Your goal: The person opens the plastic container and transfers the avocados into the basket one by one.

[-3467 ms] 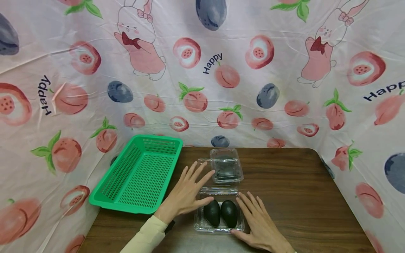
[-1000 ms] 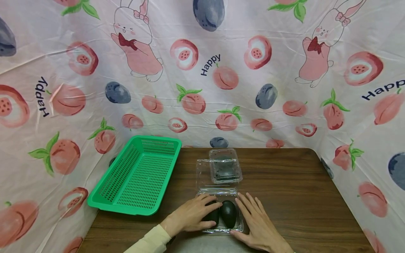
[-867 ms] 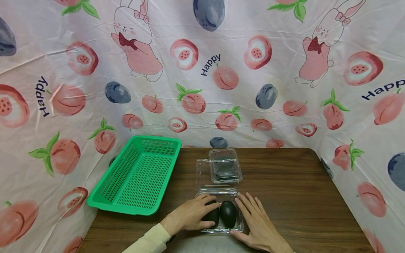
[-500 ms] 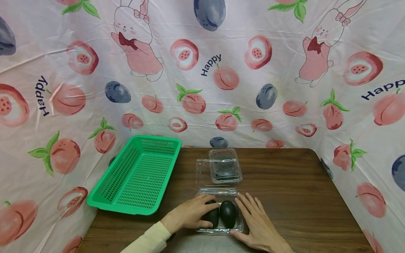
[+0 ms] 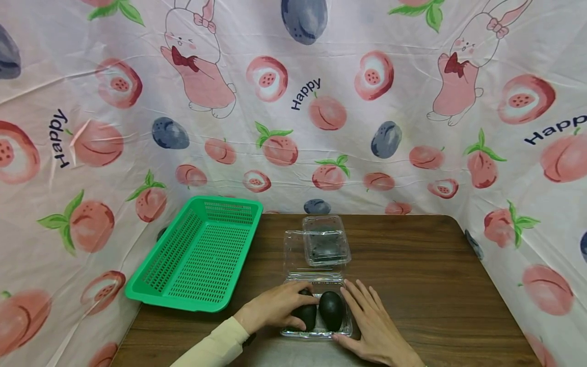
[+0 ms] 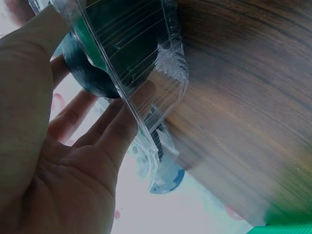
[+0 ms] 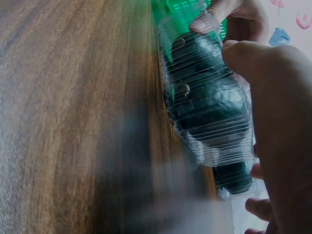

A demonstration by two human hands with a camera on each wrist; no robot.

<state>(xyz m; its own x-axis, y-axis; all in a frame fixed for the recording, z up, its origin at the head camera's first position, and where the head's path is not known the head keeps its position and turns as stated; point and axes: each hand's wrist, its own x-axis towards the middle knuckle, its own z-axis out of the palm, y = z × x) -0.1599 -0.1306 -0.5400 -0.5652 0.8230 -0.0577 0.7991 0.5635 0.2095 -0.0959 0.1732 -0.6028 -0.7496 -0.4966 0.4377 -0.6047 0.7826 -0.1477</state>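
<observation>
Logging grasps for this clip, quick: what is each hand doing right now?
Left hand: fingers curled round the left avocado in the clear tray.
Right hand: open, fingers straight, resting against the tray's side.

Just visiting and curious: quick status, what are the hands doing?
Left hand grips left avocado. Right hand flat against clear tray. Nothing in the way.

- two avocados (image 5: 331, 310) in the open box
- two clear clamshell boxes (image 5: 325, 246)
- one green basket (image 5: 202, 255)
- two hands (image 5: 373, 326)
- one table (image 5: 412, 275)
</observation>
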